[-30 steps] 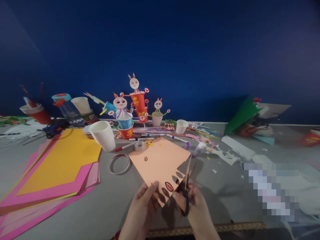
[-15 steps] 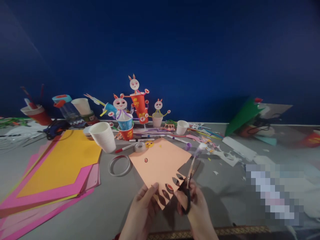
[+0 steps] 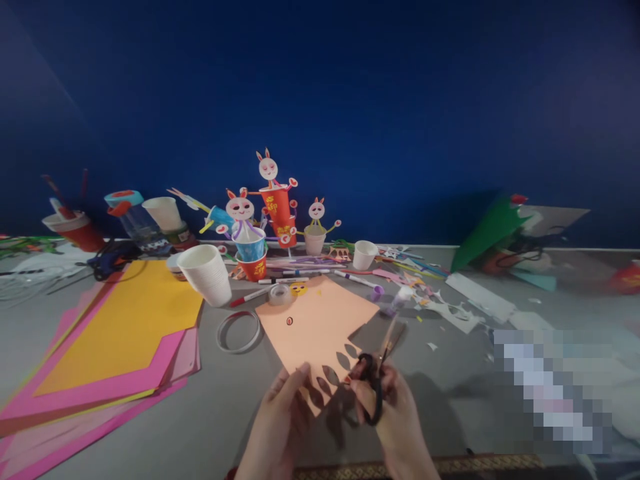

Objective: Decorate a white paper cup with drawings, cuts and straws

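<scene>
A peach sheet of paper [image 3: 315, 320] lies on the grey table, with leaf-shaped holes cut along its near edge. My left hand [image 3: 280, 413] is closed on the sheet's near left corner, thumb on top. Black-handled scissors [image 3: 379, 393] hang on my right hand [image 3: 400, 410], blades pointing up and away, slightly apart. Its thumb and fingertip pinch a small red-centred paper cutout [image 3: 347, 381] by the holes, partly hidden by the fingers. Another little red-centred cutout [image 3: 289, 321] rests on the sheet, and a yellow face cutout [image 3: 299, 289] lies at its far edge.
Coloured paper sheets [image 3: 125, 333] are piled at left, near a tape ring [image 3: 239, 331] and stacked white cups [image 3: 205, 275]. Behind stand rabbit-faced cup figures [image 3: 251, 245]. Markers [image 3: 250, 297], a glue bottle [image 3: 401, 300] and paper scraps [image 3: 457, 313] surround the sheet.
The red-centred cutout at the near holes has come away from the sheet into my right fingertips. The sheet and my left hand have shifted slightly left.
</scene>
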